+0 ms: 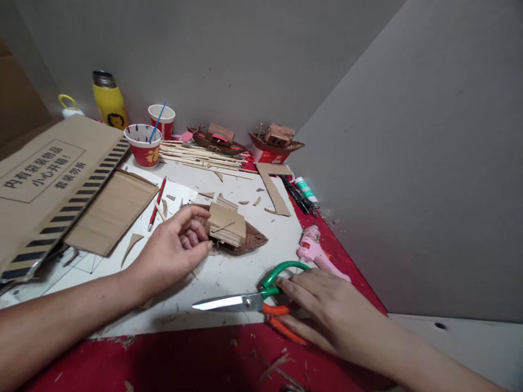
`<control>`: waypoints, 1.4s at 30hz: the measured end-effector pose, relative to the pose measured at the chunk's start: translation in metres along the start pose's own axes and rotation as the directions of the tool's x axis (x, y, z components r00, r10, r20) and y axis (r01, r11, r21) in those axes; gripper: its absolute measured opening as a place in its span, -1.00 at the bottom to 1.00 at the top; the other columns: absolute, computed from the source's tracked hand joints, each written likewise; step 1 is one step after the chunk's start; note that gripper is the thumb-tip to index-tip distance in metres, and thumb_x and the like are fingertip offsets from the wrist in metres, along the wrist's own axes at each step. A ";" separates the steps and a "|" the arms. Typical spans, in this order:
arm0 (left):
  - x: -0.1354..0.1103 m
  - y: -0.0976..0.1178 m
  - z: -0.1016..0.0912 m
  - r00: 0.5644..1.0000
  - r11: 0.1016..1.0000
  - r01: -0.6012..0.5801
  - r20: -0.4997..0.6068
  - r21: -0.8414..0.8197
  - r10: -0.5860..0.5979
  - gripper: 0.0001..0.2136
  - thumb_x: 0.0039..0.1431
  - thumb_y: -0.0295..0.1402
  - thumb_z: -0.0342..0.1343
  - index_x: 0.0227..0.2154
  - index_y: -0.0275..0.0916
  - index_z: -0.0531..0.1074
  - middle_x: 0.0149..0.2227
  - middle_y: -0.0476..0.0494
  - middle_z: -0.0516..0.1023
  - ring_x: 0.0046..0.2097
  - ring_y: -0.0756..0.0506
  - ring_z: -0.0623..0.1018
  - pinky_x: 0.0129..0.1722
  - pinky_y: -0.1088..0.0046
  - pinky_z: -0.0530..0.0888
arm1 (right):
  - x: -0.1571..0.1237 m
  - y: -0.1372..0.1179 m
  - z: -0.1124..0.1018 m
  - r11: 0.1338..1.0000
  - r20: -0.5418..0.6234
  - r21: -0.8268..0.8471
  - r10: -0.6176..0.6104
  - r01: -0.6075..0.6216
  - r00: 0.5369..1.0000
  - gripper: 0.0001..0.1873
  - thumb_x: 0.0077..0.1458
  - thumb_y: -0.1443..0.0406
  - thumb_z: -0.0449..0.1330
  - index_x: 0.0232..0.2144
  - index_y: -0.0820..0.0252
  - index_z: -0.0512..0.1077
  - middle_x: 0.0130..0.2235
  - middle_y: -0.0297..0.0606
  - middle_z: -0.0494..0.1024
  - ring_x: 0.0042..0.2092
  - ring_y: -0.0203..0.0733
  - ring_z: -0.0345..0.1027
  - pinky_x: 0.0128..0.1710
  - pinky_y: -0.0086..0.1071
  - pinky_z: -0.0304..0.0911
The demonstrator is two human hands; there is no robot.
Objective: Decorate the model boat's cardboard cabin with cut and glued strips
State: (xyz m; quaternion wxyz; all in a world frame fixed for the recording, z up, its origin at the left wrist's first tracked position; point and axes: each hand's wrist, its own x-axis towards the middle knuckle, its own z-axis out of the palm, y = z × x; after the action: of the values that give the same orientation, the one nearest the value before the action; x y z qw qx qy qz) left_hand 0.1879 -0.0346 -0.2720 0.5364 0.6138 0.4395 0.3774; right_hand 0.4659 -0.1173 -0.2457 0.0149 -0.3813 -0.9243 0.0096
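Observation:
My left hand [174, 250] curls around the left end of a small brown cardboard boat model [232, 231] lying on a white sheet [229, 272], thumb and fingers touching its cabin. My right hand [322, 307] rests flat with fingers stretched over the handles of green-and-orange scissors [253, 299], which lie on the sheet's front edge with blades pointing left.
A pink glue gun [316, 251] lies right of the boat. Cardboard pieces [110, 209], a large printed box flap [44, 185], wooden sticks [200, 155], two red paper cups [145, 144], a yellow bottle [108, 100] and two finished boat models [278, 141] stand behind. Grey walls close in.

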 end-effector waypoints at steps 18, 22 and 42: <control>0.001 -0.004 0.007 0.991 0.971 -0.110 -0.050 0.211 0.123 -0.37 0.09 -0.39 0.22 0.20 -0.03 0.11 0.02 -0.11 0.46 -0.46 0.09 0.32 -0.36 0.47 0.38 | 0.077 -0.006 0.007 0.993 -0.496 -0.111 -0.095 0.046 0.863 -0.83 0.23 0.39 0.12 -0.15 0.33 0.45 -0.28 -0.10 0.56 -0.32 -0.16 0.33 -0.34 -0.30 0.28; 0.002 -0.002 0.009 0.997 0.976 -0.053 -0.042 0.213 0.064 -0.36 0.10 -0.33 0.22 0.22 -0.04 0.09 0.00 -0.15 0.47 -0.50 0.10 0.34 -0.40 0.47 0.40 | 0.084 -0.005 0.009 0.990 -0.475 -0.138 -0.103 0.042 0.874 -0.75 0.30 0.40 -0.01 -0.15 0.33 0.46 -0.32 -0.12 0.54 -0.33 -0.18 0.29 -0.33 -0.32 0.26; 0.003 -0.001 0.006 0.999 0.987 -0.012 0.039 0.159 0.006 -0.34 0.07 -0.27 0.26 0.23 -0.03 0.14 0.12 -0.22 0.36 -0.49 0.13 0.35 -0.48 0.54 0.38 | 0.085 0.001 0.020 0.969 -0.546 -0.229 -0.206 0.092 0.812 -0.80 0.27 0.40 0.08 -0.13 0.31 0.48 -0.34 -0.17 0.55 -0.33 -0.17 0.35 -0.36 -0.32 0.25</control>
State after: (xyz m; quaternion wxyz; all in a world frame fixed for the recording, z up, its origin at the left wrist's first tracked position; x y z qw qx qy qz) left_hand 0.1941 -0.0338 -0.2733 0.4923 0.6637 0.4549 0.3318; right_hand 0.4057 -0.0568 -0.2644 0.2519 -0.2927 -0.9017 -0.1943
